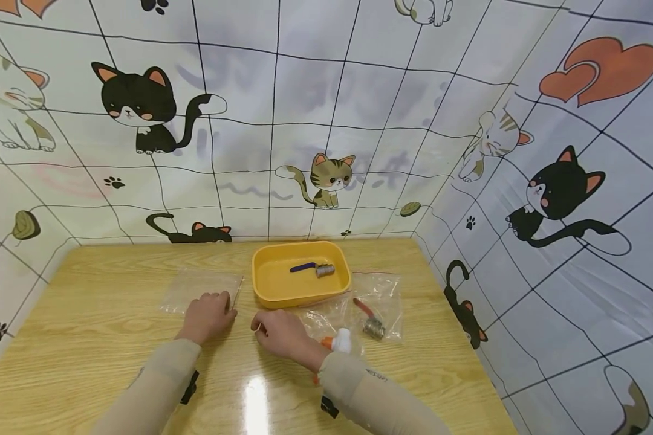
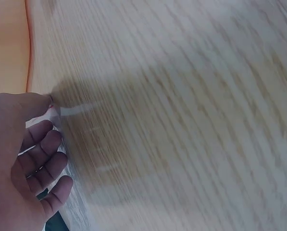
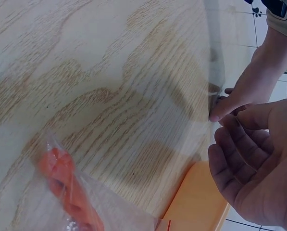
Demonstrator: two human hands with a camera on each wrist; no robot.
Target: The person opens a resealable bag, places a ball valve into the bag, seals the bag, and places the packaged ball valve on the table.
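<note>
My left hand (image 1: 208,315) pinches the edge of a flat clear zip bag (image 1: 182,290) between thumb and fingers, left of the yellow tray; in the left wrist view the bag's red seal line shows at the thumb tip. Just in front of the tray, my right hand (image 1: 283,333) has its fingers loosely curled. In the right wrist view, its thumb (image 3: 256,117) meets the index finger, and no object shows between them. A valve with a blue handle (image 1: 303,267) lies inside the yellow tray (image 1: 266,297).
Right of the tray, a clear bag (image 1: 392,296) holds a valve with a red handle (image 1: 374,327). Another clear bag (image 1: 326,314) contains a white bottle (image 1: 341,341) with an orange part, partly behind the right forearm. Cat-patterned walls (image 1: 239,145) enclose the wooden table (image 1: 114,290).
</note>
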